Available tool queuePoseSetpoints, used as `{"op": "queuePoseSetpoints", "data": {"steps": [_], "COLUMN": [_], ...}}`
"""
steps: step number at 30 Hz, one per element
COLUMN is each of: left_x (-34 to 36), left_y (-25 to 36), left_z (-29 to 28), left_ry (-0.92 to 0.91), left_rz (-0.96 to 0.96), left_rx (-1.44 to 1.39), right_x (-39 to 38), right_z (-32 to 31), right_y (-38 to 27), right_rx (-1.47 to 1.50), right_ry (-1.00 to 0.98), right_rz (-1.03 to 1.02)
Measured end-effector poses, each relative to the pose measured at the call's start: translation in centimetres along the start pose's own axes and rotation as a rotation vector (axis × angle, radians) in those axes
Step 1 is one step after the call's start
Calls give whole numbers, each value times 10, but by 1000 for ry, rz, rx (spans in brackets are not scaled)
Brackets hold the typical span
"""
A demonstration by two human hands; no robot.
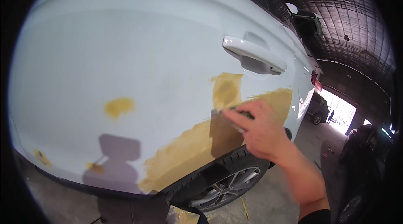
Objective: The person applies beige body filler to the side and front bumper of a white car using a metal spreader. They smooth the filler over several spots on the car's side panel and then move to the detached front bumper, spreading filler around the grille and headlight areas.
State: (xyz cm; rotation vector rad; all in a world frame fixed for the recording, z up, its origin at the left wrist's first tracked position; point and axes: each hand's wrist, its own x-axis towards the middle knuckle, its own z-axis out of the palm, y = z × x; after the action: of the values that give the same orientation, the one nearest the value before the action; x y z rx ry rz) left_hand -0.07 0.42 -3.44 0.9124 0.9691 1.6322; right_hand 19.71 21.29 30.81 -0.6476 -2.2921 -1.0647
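My right hand [264,129] is closed around a thin, flat putty spreader [232,121]. The spreader's edge is at the white car's side panel [168,56], just below a round patch of yellow filler [226,91]. A broad band of yellow filler [189,146] follows the wheel arch, with rough, streaky upper edges. At the bottom edge shows part of a board [182,215] smeared with yellow putty, a dark shape beside it. My left hand does not show.
A white door handle [256,54] juts out above the filler. Below the arch sits the rear wheel [226,186]. Smaller yellow spots [119,107] mark the panel at left. A dark vehicle [317,108] and a distant person [331,117] are near the bright doorway [340,108].
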Motion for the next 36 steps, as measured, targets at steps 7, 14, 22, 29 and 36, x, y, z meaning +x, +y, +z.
{"op": "queuePoseSetpoints", "data": {"steps": [7, 14, 22, 29, 36], "left_x": [-3, 4, 3, -3, 7], "left_y": [9, -3, 6, 7, 5], "left_z": [1, 3, 5, 0, 4], "left_ry": [39, 70, 12, 62, 55], "left_rz": [25, -83, -70, -88, -6], "left_rx": [30, -24, -28, -3, 59], "right_x": [49, 24, -6, 42, 26], "right_z": [6, 24, 9, 12, 20], "right_y": [7, -28, -12, 12, -13], "right_rx": [39, 22, 21, 27, 38], "right_ry": [213, 168, -62, 253, 118], "right_rz": [-8, 43, 45, 32, 56]}}
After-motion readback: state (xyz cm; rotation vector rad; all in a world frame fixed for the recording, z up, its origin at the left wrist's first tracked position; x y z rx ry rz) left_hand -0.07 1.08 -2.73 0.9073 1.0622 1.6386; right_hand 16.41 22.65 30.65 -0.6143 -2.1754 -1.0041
